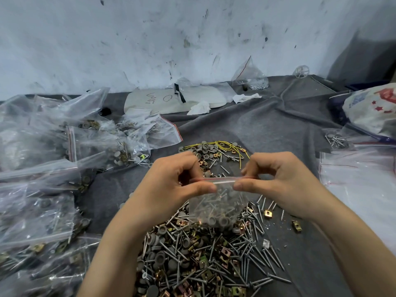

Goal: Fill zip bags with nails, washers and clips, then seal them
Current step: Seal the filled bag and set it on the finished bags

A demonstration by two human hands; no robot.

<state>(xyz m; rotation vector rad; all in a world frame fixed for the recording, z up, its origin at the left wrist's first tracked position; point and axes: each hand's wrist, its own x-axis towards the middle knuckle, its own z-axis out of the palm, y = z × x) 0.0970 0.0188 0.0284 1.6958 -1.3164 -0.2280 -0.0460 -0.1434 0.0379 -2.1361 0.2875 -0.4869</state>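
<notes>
Clear plastic zip bag [215, 207], filled: left hand [169, 185] and right hand [278, 181] are pinching its red-striped top edge above grey felt cloth [267, 125]; scuffed white wall [192, 28] behind.

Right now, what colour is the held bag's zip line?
Red; the zip strip shows best in the head view.

Well beyond the grip of the left hand [171, 181] and right hand [278, 179] on the clear zip bag [216, 207], a little to its left, the flat white pad [139, 103] carries black handwritten marks: a zigzag scribble and a rounded stroke like an O, neither legible as a word. Far right of the grip, the white plastic sack [368, 110] shows red stars and blurred print, unreadable
</notes>
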